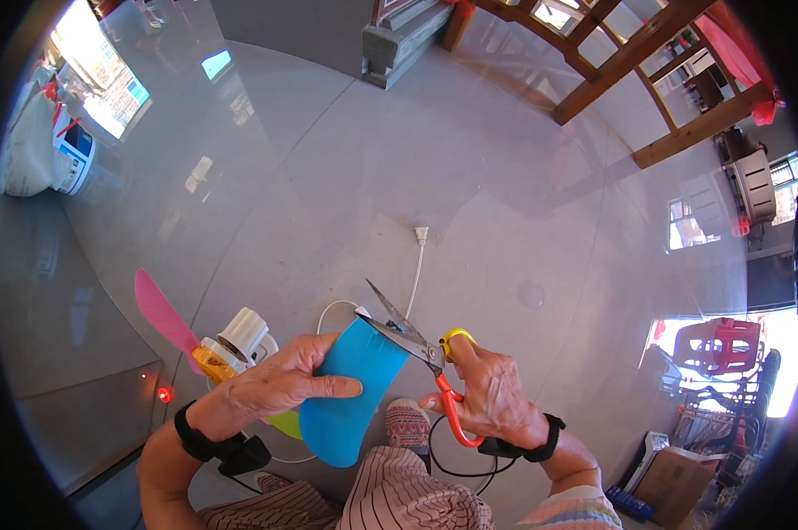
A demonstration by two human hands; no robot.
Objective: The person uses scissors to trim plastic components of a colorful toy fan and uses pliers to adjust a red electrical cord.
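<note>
A curved bright blue sheet point(350, 415) is pinched in my left hand point(284, 380), thumb on its face. My right hand point(491, 393) grips a pair of scissors point(423, 350) with one yellow and one red finger loop. Their blades are spread, pointing up and left, the lower one at the sheet's top edge. Beside my left hand sits a white motor housing point(244, 334) with orange-yellow wrapping and a pink fan blade point(162, 311). A green piece point(286, 424) shows partly below the hand, mostly hidden.
A white plug point(421, 236) and its cord lie on the grey floor ahead. A wooden frame point(615, 84) stands far right, a white bucket point(76, 163) far left. At right are a red plastic chair point(717, 346) and a cardboard box point(673, 486).
</note>
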